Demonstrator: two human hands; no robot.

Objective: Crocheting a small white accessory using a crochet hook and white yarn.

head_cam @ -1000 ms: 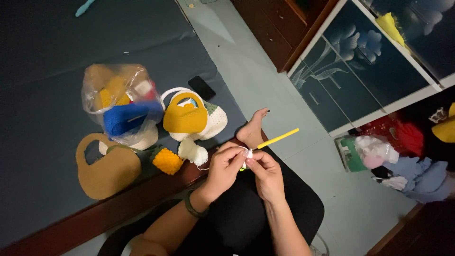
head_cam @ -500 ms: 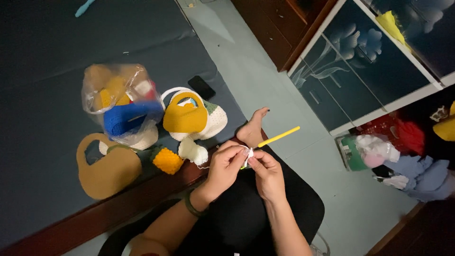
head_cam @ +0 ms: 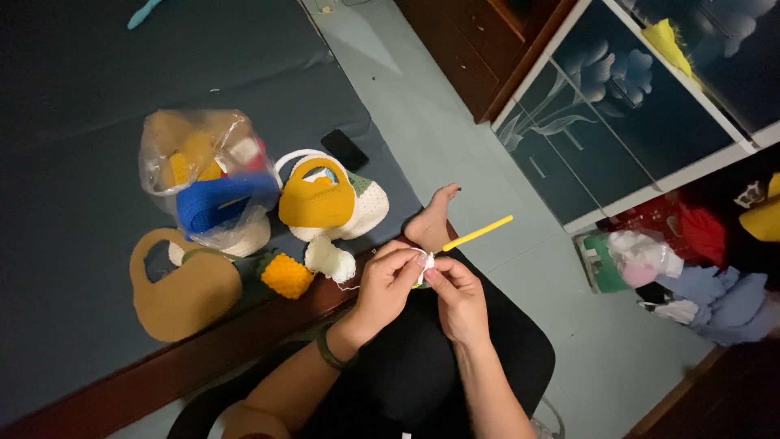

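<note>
- The left hand (head_cam: 388, 280) and the right hand (head_cam: 457, 294) are brought together above the person's lap, fingertips meeting.
- Between those fingertips sits a small white crochet piece (head_cam: 423, 266), pinched by the left hand's thumb and fingers from one side.
- The right hand is closed on a yellow crochet hook (head_cam: 478, 232); its near end is at the white piece and the handle sticks out up and to the right, past the person's bare foot (head_cam: 431, 219).
- The white piece is thus right at the meeting point of both hands, touching both, just below the foot.
- A thin white strand runs from the hands toward a white ball of yarn (head_cam: 330, 260) lying just left of the left hand on the dark mat (head_cam: 81, 97).
- Beside the ball lies a small yellow knitted ball (head_cam: 286, 276), and above it a yellow and white crochet bag (head_cam: 325, 199).
- Farther left are a tan bag (head_cam: 183, 289) and a clear plastic bag (head_cam: 203, 175) stuffed with blue and yellow yarn work.
- A black phone (head_cam: 344, 149) lies near the mat's edge, well apart from the hands.
- A green band circles the left wrist (head_cam: 329, 351).
</note>
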